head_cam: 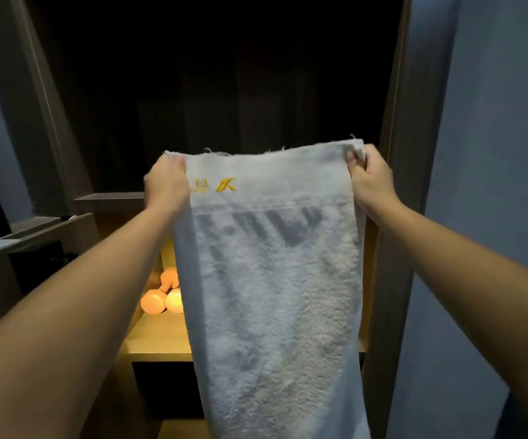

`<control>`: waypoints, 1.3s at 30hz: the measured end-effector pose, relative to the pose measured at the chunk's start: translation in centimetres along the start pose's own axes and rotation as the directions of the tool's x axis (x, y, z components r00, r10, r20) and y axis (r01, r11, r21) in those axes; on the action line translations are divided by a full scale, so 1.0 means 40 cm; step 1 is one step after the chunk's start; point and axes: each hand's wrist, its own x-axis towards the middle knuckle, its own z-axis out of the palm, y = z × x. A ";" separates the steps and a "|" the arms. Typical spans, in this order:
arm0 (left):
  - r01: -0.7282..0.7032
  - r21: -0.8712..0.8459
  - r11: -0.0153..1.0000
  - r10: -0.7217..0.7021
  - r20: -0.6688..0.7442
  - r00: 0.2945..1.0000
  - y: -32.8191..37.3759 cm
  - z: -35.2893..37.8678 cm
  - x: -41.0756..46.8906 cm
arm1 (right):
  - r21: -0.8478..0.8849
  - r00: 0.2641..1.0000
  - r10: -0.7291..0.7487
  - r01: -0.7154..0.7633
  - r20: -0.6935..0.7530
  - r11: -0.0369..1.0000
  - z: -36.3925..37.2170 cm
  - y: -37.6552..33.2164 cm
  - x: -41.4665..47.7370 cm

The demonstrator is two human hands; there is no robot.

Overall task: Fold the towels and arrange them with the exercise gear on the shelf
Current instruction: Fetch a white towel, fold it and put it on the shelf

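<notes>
Fingers of the left hand [166, 182] and right hand [371, 179] pinch the two top corners of a white towel [272, 280], stretching its frayed upper edge level in front of a lit wooden shelf [158, 337]. The towel hangs full length, its lower edge out of view, gold embroidery [221, 186] near its top left corner. Left of the towel, orange dumbbells [161, 296] lie on the shelf board. Bare board shows in front of them; the towel hides the shelf's right part.
</notes>
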 end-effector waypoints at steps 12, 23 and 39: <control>0.473 -0.394 0.788 0.146 0.866 0.478 -0.085 -0.009 -0.118 | 0.099 0.950 0.311 -0.309 0.001 0.946 0.001 0.077 -0.014; 0.329 -0.387 0.861 -0.244 0.253 0.936 -0.056 0.093 -0.182 | 0.145 0.991 0.125 -0.129 0.038 0.981 0.013 0.011 -0.021; 0.013 -0.266 0.964 -0.017 -0.013 1.000 -0.030 0.077 -0.047 | 0.054 0.990 0.089 -0.083 -0.110 0.995 0.013 0.072 -0.009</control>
